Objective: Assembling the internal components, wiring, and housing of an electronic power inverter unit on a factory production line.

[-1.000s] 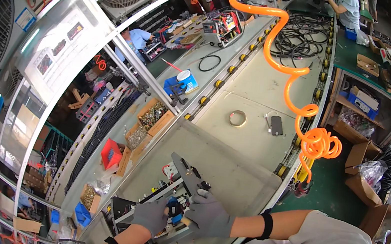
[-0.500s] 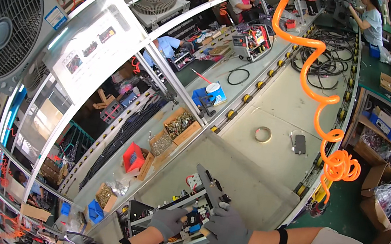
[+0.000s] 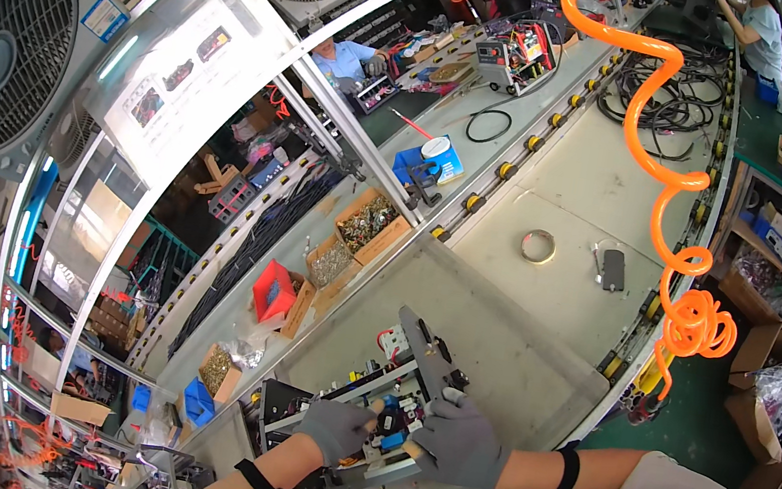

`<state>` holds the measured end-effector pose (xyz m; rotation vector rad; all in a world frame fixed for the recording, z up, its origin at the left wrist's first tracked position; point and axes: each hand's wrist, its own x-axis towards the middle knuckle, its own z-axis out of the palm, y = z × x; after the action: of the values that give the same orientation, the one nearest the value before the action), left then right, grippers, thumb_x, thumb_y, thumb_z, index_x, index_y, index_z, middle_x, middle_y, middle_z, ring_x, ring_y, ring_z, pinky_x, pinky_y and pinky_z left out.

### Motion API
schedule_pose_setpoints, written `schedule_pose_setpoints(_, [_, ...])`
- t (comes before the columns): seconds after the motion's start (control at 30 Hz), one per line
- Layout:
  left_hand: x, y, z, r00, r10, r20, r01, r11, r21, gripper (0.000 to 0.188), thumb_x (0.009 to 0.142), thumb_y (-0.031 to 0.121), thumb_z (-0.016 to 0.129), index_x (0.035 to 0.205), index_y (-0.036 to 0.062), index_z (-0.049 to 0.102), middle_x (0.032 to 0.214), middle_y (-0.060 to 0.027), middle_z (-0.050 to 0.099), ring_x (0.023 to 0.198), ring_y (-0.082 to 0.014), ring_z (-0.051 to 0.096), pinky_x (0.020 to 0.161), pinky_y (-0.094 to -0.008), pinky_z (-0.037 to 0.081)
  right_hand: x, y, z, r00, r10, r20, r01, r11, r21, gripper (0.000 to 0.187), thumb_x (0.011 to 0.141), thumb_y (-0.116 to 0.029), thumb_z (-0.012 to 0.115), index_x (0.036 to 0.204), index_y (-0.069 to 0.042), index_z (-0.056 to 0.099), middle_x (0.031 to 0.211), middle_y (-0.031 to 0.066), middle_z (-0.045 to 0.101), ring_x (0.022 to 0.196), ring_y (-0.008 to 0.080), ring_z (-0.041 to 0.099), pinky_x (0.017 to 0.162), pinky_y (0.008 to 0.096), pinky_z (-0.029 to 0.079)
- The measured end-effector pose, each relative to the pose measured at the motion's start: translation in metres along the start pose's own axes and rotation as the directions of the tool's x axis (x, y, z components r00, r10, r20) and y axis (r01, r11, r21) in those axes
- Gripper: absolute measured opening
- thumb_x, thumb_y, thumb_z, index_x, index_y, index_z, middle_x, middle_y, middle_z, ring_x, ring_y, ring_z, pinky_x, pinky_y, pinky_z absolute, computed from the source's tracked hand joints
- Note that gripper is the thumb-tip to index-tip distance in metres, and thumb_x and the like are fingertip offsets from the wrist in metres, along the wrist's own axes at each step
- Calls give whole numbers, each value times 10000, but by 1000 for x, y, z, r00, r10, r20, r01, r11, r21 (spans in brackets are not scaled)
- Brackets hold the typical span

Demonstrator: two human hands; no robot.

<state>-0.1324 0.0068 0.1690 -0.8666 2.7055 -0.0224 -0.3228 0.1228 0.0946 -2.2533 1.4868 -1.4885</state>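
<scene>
In front of me, an open machine housing [image 3: 400, 372] with a metal frame and a dark upright end panel lies on the work surface, packed with wires and small electrical parts [image 3: 395, 417]. My left hand [image 3: 335, 432], in a grey glove, reaches over its near left side. Its fingertips are pressed together among the parts, and what they pinch is too small to make out. My right hand [image 3: 462, 445], gloved alike, is closed round the right side of the housing next to the dark panel. Part of the interior is hidden under both hands.
Cardboard boxes of small hardware [image 3: 369, 224], a red bin [image 3: 274, 292] and a blue bin [image 3: 199, 402] line the left side. An orange coiled hose [image 3: 669, 175] hangs at right. A tape-like ring [image 3: 538, 246] and a dark flat part [image 3: 614, 270] lie farther along the roller-edged line.
The view has shifted slightly, so the surroundings sit a little differently. Both hands stay at the housing, with only slight movement of the left fingers.
</scene>
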Motion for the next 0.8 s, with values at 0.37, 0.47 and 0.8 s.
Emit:
schedule_pose_setpoints(0.37, [-9, 5, -5, 988, -145, -58, 127, 963, -238, 277, 835, 244, 612, 1104, 185, 635, 676, -129, 622, 553, -285, 603, 521, -352, 483, 0, -1, 3, 1000, 10, 7, -10, 1000, 12, 98, 679, -211, 622, 729, -127, 627, 672, 18, 557, 810, 193, 541, 931, 404, 373])
schedule_pose_setpoints(0.47, [-6, 1, -7, 997, -11, -74, 7, 999, -45, 351, 833, 240, 576, 1184, 227, 576, 656, -96, 596, 535, -289, 583, 469, -381, 441, 2, -2, 2, 1000, 4, -18, -4, 1000, 3, 88, 675, -206, 625, 720, -130, 626, 660, 17, 553, 804, 191, 544, 930, 399, 374])
schedule_pose_setpoints(0.8, [-7, -8, 11, 994, 6, 108, -16, 995, 95, 320, 802, 164, 528, 1106, 217, 613, 854, -66, 652, 668, -290, 623, 579, -398, 482, 0, -2, 2, 1000, 16, 2, -16, 1000, 22, 108, 652, -201, 613, 717, -120, 642, 654, 22, 545, 819, 190, 541, 936, 411, 368])
